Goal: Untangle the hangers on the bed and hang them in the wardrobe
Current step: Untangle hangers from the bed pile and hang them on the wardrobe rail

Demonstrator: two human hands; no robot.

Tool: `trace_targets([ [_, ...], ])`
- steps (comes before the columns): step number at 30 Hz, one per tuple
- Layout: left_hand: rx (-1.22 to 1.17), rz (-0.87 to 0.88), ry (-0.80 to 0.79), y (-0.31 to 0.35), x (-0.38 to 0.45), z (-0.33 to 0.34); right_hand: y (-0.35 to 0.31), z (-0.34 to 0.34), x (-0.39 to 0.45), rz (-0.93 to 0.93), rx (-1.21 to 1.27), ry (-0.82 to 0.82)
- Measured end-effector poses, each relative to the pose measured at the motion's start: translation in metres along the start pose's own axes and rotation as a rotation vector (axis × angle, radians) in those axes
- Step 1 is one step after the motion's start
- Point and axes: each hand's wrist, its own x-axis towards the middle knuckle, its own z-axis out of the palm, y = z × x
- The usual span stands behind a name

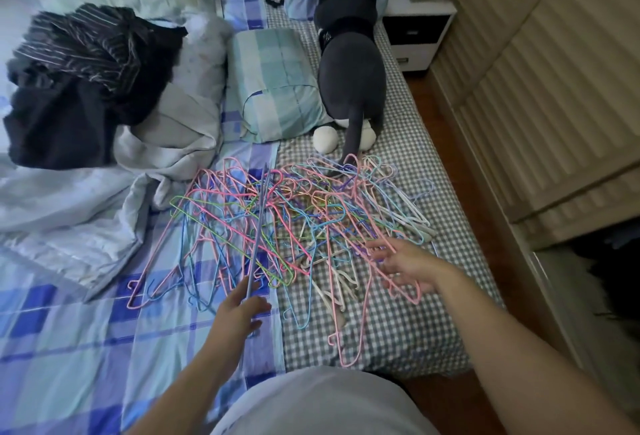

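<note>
Pile of thin wire hangers (298, 223), pink, blue, green and white, lies tangled on the bed (398, 323) across the seam between the blue plaid sheet and the grey check sheet, just in front of the plush cat (349, 71). Left hand (239, 313) pinches one grey-blue hanger (260, 226) at its near end, holding it edge-on and raised over the heap. Right hand (405, 263) is spread, fingers relaxed, over the right edge of the pile, touching or nearly touching pink wire; contact not clear. Judgement: each hanger is light and stiff but springy, coating likely slick; hooks and shoulder notches will snag neighbours. Best hold looks like the hook neck or a free corner, lifted along its own plane. Wardrobe (540, 95) stands along the right, doors closed in view.
</note>
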Motion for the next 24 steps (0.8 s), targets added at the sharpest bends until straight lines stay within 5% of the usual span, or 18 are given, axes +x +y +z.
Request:
trace_targets([
  [3,0.003,-0.003,0.005,0.001,0.000,0.001,0.016,0.005,0.001,-0.029,0.058,-0.002],
  [13,0.036,0.006,-0.011,-0.004,0.004,0.003,0.105,0.037,0.021,0.005,-0.364,0.146],
  [16,0.042,0.006,-0.014,-0.002,0.003,0.003,0.121,0.057,0.029,-0.009,-0.303,0.154],
  [20,0.069,-0.002,-0.007,-0.001,0.007,0.005,0.122,0.069,0.031,0.080,0.175,0.197],
  [24,0.081,0.007,-0.014,-0.002,0.012,0.006,0.106,0.055,0.020,0.106,0.122,0.211],
])
